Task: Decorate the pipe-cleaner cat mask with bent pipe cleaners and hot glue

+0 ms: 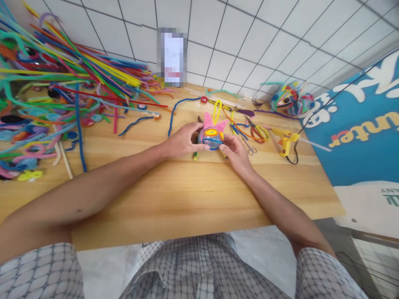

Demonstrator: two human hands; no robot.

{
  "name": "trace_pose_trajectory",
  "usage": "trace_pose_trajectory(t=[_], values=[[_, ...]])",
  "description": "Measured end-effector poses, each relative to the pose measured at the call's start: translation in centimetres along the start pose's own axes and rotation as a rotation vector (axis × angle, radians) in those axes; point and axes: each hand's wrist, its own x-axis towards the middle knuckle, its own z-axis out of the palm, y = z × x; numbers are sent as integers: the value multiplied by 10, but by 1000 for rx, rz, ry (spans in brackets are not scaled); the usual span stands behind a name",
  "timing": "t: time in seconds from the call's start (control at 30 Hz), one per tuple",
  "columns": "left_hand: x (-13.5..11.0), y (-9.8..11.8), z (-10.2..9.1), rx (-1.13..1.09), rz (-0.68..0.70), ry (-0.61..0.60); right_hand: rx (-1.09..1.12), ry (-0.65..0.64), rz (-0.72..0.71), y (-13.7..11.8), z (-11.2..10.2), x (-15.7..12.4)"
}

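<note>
A small pipe-cleaner figure [212,133] with pink ears, an orange and yellow oval and a blue band sits on the wooden table [187,195]. My left hand [182,141] grips its left side with curled fingers. My right hand [235,150] pinches its lower right side, at the blue band. A yellow loop rises behind the ears.
A big pile of coloured pipe cleaners [62,79] covers the table's left side. A yellow glue gun [285,141], scissors [257,132] and loose pipe cleaners lie to the right. A finished colourful figure [289,99] stands at the back right by the tiled wall. A blue banner [358,124] is at the right.
</note>
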Motion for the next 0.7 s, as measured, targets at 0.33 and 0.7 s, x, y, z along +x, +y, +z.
trace_pose_trajectory(t=[0.33,0.7], values=[[0,-1,8,171,-52,43,-114,-23,-56,-3,-11,15],[-5,5,2,190,-87,1,-123,-1,-148,6,-3,0]])
